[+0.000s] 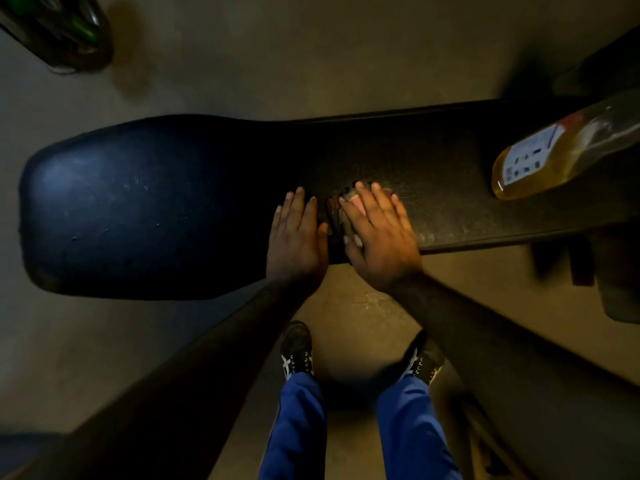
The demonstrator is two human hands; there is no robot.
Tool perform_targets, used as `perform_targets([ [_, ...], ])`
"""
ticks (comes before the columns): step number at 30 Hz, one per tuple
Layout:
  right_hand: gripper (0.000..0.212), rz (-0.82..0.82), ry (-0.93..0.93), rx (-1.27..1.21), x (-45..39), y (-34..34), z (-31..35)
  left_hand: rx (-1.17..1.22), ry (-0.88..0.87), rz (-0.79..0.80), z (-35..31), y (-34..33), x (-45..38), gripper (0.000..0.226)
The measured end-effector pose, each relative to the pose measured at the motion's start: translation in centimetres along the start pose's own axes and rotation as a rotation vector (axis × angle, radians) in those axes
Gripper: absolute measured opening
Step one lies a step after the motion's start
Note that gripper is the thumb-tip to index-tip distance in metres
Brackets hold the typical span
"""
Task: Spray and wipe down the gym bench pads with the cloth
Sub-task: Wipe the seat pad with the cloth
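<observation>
The left hand [297,237] is laid flat, fingers straight, on the bench pad [145,206], seemingly as a brace, while a small cloth [346,216] is pressed beneath the flat right hand [377,237], probably for wiping pressure. The pad's long axis is set left to right, wide end leftward. Farther right, a bottle of yellow liquid [554,157] is laid on the pad, apparently kept in reach.
</observation>
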State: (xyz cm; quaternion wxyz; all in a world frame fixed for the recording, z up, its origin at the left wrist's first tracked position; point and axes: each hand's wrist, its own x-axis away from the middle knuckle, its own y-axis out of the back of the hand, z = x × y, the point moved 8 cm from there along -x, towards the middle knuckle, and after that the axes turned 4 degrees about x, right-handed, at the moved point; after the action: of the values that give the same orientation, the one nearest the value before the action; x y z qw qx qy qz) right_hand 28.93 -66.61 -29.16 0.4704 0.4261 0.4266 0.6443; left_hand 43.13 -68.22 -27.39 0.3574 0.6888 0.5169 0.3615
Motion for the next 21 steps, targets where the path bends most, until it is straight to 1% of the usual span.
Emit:
perform_targets([
  [2,0.066,0.016,0.015,-0.013,0.2,0.1,0.4,-0.029,0.012,0.03,-0.2,0.2,-0.1,0.05],
  [5,0.067,0.09,0.031,0.0,0.0,1.1,0.0,-0.028,0.05,0.053,-0.9,1.3,-0.2,0.048],
  [7,0.066,0.094,-0.004,-0.064,0.4,2.3,0.3,-0.018,0.055,0.065,-2.0,2.4,0.1,0.046],
  [8,0.064,0.071,-0.027,-0.138,0.9,3.2,0.5,-0.009,0.047,0.069,-2.8,2.9,0.4,0.046],
  [10,0.056,0.003,-0.113,-0.353,2.6,5.7,0.2,0.006,0.017,0.06,-5.0,4.0,0.9,0.045],
  [12,0.049,-0.053,-0.279,-0.579,5.1,8.2,-1.8,0.011,-0.003,0.058,-7.5,4.8,1.5,0.04],
  [14,0.048,-0.136,-0.454,-0.733,7.6,10.6,-4.8,0.014,0.013,0.075,-10.2,4.7,1.9,0.037],
  [15,0.048,-0.181,-0.508,-0.755,8.7,11.9,-6.4,0.02,0.024,0.084,-11.6,4.5,1.9,0.037],
  [18,0.038,-0.284,-0.595,-0.754,11.6,15.6,-10.6,0.041,0.066,0.124,-16.2,3.4,2.3,0.042],
  [21,0.031,-0.363,-0.726,-0.75,13.7,18.2,-15.1,0.067,0.051,0.134,-20.9,2.5,2.2,0.044],
])
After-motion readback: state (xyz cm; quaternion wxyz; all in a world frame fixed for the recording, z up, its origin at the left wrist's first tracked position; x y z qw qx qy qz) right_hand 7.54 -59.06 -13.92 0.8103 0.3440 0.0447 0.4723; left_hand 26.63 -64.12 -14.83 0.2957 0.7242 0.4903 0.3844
